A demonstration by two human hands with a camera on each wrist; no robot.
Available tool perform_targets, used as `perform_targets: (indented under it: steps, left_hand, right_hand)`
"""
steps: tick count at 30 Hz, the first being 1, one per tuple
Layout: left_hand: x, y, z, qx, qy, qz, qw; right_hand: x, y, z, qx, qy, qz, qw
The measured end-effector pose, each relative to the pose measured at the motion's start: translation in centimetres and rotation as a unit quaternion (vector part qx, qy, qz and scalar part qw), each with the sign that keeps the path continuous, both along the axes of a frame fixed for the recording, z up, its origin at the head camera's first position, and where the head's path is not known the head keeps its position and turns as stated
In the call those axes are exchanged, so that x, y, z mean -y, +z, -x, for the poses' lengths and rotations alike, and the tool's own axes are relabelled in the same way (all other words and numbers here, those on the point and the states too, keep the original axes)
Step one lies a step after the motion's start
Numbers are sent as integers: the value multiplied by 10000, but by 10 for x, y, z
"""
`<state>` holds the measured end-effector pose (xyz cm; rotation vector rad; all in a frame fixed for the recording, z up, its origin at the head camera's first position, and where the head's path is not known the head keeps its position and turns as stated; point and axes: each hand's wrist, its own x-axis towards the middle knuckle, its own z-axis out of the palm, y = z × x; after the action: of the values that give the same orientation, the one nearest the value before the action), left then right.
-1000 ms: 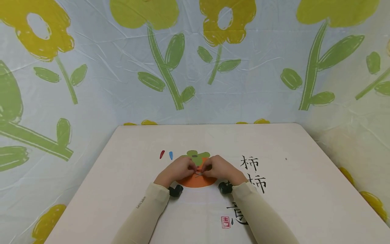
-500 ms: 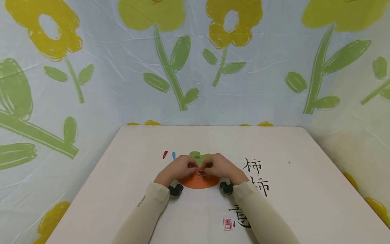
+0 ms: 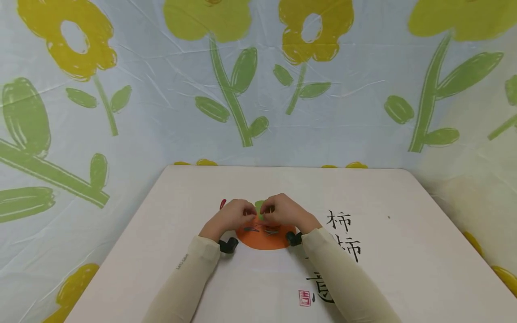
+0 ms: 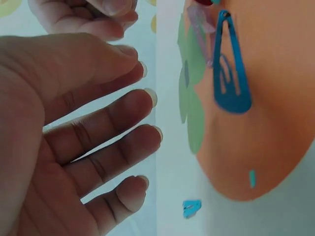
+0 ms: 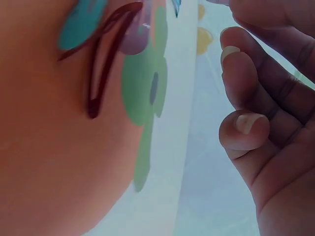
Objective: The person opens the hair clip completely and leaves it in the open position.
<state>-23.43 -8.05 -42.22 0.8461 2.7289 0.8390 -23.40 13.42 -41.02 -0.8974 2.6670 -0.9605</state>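
Observation:
Over the upper part of an orange persimmon print (image 3: 262, 242), my left hand (image 3: 230, 217) and right hand (image 3: 284, 211) hover close together, fingertips apart and loosely bent. No object shows between the left hand's fingers (image 4: 133, 101) or the right hand's fingers (image 5: 241, 73). Just below the hands, small clips (image 3: 251, 229) lie in two groups on the print. The left wrist view shows a blue snap clip (image 4: 238, 101) and a purple one (image 4: 198, 24); in the right wrist view are a dark red clip (image 5: 93, 105), a teal one (image 5: 74, 34) and a purple one.
A red clip (image 3: 223, 204) lies beyond my left hand, and a small blue clip (image 4: 191, 207) is beside the print. Green leaves (image 4: 195, 118) are printed above the orange. Black characters (image 3: 339, 220) and a red seal (image 3: 304, 298) mark the tabletop at the right. Flowered cloth stands behind.
Both hands have lifted away from the clips toward the leaves and parted slightly. The clips, bunched at the fingertips before, now show in two groups. My left hand now covers the far blue clip.

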Motion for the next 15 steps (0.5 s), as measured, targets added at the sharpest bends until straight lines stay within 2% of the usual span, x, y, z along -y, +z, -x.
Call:
perform_targets:
  steps: [5, 10, 15]
  left_hand:
    - [6, 6, 2, -233, 313, 298, 9988]
    - [12, 11, 3, -262, 698, 506, 9959]
    - [19, 12, 6, -259, 1048, 763, 9912]
  right_hand:
    - [10, 4, 8, -96, 44, -81, 9999]
    - [19, 6, 14, -187, 87, -123, 9997]
    - [30, 7, 20, -188, 54, -245, 9995]
